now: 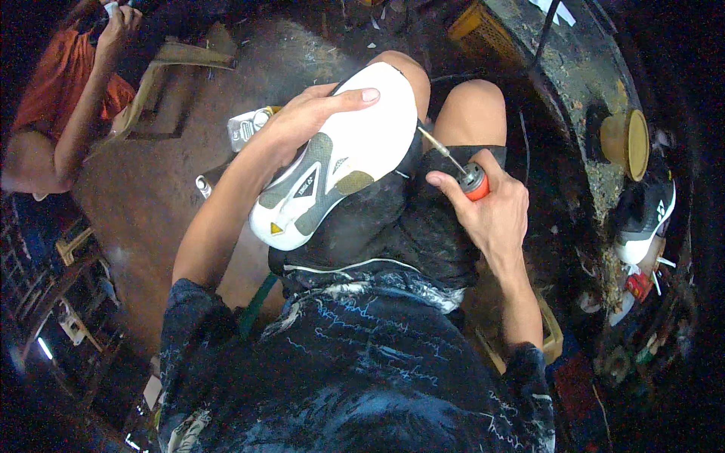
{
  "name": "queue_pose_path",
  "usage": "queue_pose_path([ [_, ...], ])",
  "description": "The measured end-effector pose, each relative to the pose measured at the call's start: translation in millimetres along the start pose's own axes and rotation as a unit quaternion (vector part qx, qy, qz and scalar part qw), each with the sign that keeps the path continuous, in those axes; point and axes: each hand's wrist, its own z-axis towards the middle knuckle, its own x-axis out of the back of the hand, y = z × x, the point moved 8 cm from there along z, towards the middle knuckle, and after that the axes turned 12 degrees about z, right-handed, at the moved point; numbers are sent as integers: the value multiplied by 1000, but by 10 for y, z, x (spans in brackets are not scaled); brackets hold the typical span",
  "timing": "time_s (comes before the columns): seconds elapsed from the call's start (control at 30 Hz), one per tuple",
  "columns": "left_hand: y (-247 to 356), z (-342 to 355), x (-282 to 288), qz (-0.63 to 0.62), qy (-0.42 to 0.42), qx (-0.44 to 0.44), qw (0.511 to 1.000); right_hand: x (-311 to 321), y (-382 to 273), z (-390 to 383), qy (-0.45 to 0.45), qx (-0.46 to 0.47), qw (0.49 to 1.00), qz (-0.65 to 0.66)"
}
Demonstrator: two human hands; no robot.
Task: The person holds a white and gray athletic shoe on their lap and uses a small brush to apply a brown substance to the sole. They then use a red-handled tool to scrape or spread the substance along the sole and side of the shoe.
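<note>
A sports shoe lies across my lap with its sole up, white at the forefoot and grey, white and gold toward the heel. My left hand grips it from the left, thumb laid over the white sole and the other fingers hidden under it. Wrapped round the red and grey handle of an awl-like tool, my right hand is at the right thigh. The tool's thin metal shaft points up and left, its tip close to the shoe's right edge; whether it touches cannot be told.
A worn bench curves along the right, with a yellow round container on it. Below that is a black and white shoe. Left of my knees a silvery container stands on the floor. At upper left sits another person in orange.
</note>
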Motion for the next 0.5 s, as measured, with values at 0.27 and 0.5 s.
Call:
queue_pose_path([
  [0.27, 29, -42, 2, -15, 11, 11, 1000, -56, -68, 136, -37, -7, 998, -44],
  [0.5, 51, -70, 12, -14, 15, 4, 1000, -82, -48, 190, -40, -12, 998, -56],
])
